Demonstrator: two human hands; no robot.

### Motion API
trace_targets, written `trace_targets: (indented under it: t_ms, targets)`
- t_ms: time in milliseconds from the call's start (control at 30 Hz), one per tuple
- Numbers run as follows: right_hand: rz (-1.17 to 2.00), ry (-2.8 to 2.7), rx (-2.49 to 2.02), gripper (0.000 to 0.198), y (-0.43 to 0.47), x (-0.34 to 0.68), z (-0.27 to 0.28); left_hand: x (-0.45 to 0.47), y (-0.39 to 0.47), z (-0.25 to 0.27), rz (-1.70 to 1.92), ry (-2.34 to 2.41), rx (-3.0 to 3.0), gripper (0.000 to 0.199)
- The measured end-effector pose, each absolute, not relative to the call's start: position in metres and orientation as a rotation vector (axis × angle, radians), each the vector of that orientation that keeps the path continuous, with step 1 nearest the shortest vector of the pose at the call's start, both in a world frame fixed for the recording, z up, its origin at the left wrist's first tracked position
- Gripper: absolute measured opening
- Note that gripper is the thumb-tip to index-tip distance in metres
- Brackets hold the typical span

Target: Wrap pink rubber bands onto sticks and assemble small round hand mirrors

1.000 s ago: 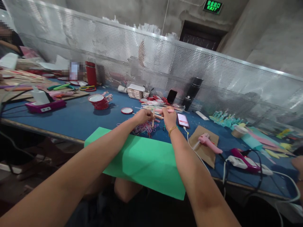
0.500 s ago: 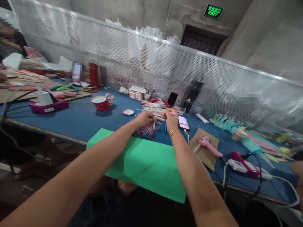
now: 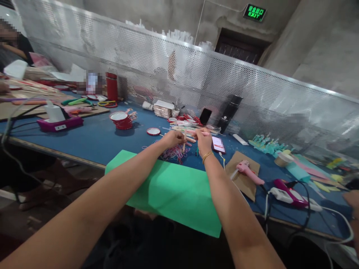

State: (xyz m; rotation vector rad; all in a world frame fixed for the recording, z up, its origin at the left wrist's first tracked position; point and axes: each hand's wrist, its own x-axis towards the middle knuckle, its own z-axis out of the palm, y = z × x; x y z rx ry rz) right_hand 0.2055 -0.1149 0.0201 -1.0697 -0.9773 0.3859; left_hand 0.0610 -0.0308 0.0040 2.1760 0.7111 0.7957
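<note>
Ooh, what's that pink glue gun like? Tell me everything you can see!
The pink glue gun looks like smooth plastic, with a chunky body and a rounded handle slanting towards the picture's lower right. A dark cord meets the handle's end, and a pale stick shows beside the body. The gun lies flat on a brown cardboard-like sheet, right of the person's right forearm. Nobody is holding it.
</note>
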Motion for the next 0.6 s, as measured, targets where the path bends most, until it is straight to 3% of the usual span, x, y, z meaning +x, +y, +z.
trace_targets:
  t_ms: [600]
  targets:
    - [0.393, -0.996, -1.084, 0.023, -0.1123, 0.2064, 0.0170, 0.0596, -0.0322, 0.0058, 0.780, 0.748, 2.150, 0.030]
